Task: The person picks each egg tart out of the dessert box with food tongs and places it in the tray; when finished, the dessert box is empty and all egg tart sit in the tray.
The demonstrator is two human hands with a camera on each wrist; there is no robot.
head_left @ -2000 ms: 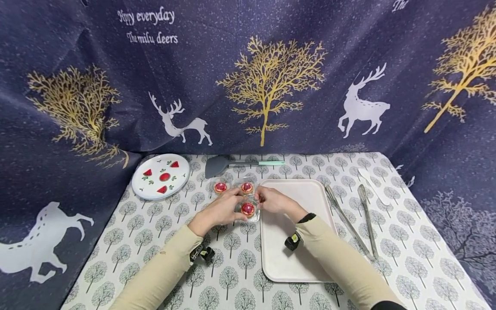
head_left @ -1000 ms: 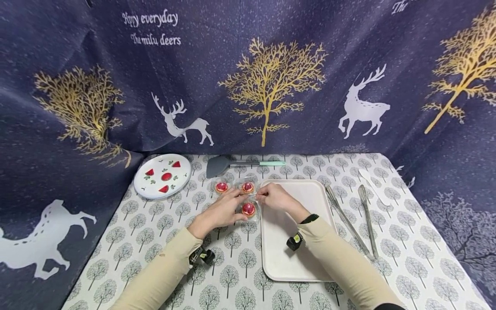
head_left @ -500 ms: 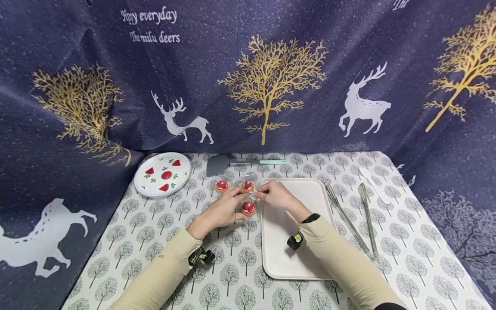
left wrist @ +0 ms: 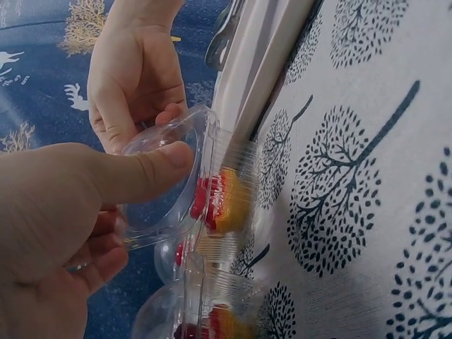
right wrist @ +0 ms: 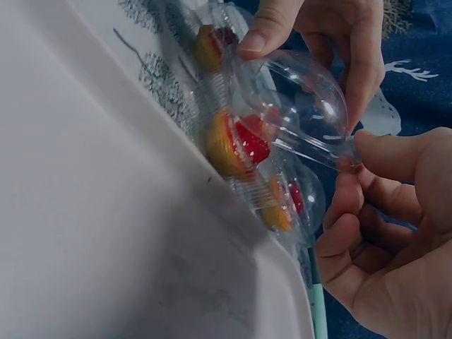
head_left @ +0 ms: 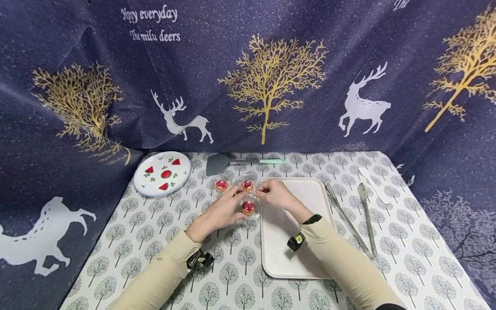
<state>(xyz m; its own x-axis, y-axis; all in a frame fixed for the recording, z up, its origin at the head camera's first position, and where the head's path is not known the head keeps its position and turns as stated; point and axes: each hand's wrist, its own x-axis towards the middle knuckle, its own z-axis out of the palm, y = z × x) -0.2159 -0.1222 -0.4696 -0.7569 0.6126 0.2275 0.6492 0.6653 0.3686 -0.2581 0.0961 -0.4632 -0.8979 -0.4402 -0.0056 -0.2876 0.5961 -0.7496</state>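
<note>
One red-topped tart [head_left: 248, 207]: in the ridged base [left wrist: 240, 152] of the clear clamshell nearest the person, just left of the white tray [head_left: 298, 254].
Domed lid [right wrist: 304, 92]: appears tilted up from that base; which side is hinged, I cannot tell.
Right hand [head_left: 277, 193]: reaches across the tray; thumb and forefinger pinch a lid corner, the other fingers curled.
Left hand [head_left: 221, 210]: straddles the lid, thumb at one edge, fingertips at the opposite edge.
Pinch to tart: from the right fingertips, the tart lies toward the person and slightly left, under the lid.
Lid's long axis: none plain.
Nearer hand: both touch the lid.
Key relation, judged: the angle between lid and base.
Two other tarts [head_left: 221, 185]: in clamshells farther from the person.
</note>
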